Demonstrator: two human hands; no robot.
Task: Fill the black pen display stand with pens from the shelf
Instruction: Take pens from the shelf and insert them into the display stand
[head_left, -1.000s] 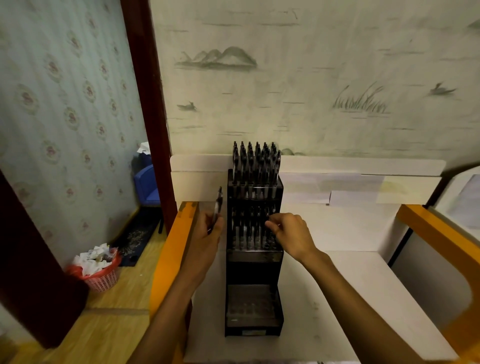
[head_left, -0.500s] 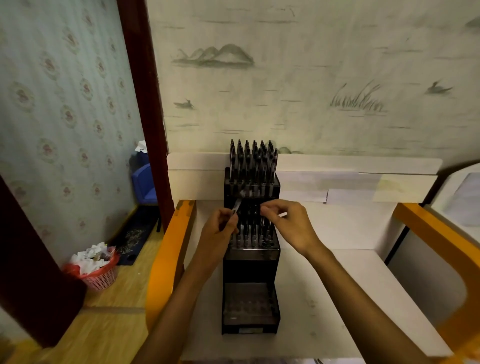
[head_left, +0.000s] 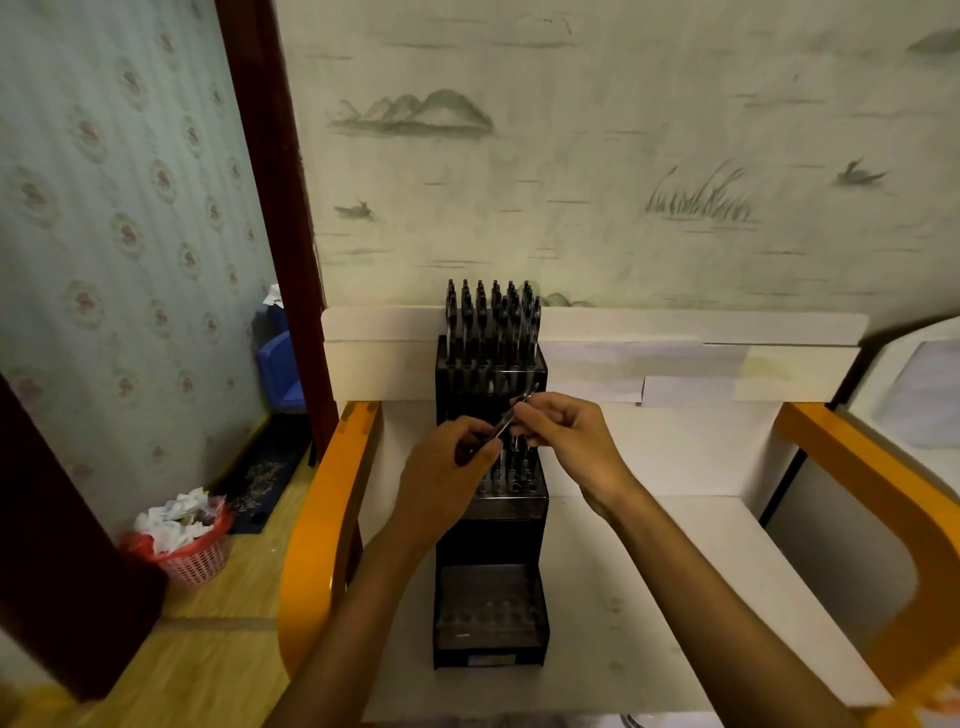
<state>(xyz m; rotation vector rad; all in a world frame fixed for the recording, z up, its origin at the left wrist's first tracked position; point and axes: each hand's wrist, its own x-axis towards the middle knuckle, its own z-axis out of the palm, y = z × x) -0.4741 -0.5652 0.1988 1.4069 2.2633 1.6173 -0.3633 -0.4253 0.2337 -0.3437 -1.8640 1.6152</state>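
Both hands are on one slim black pen with a clear barrel (head_left: 511, 415), held tilted over the middle tier of the tall black tiered plastic pen display stand (head_left: 491, 525). Left hand (head_left: 449, 470) pinches the lower end, right hand (head_left: 563, 441) pinches the upper end, fingers curled narrow round it. Looks like a handover or re-orienting before insertion; pen is not yet in a slot.

Risks from here:
- Pen is angled, not vertical. Pushed down like that, I'd expect the tip to catch a slot edge or a neighbouring pen.
- Two-hand pinch on a thin barrel: if one hand releases early it could pivot and drop into the stand or onto the white bench (head_left: 649, 571).
- Wrists sit close above the middle-tier pens; a bump could knock those askew.
- Stand is tall and narrow, so a hard push near the top could rock it.

Containers:
- Stand top tier: dense with upright black pens (head_left: 491, 317), looks full.
- Middle tier: partly hidden by hands; some pens visible, free slots can't be counted.
- Bottom tier (head_left: 488, 603): open holes, no pens visible.
- Red mesh waste basket (head_left: 195, 558) on the floor at left, full of crumpled white paper.
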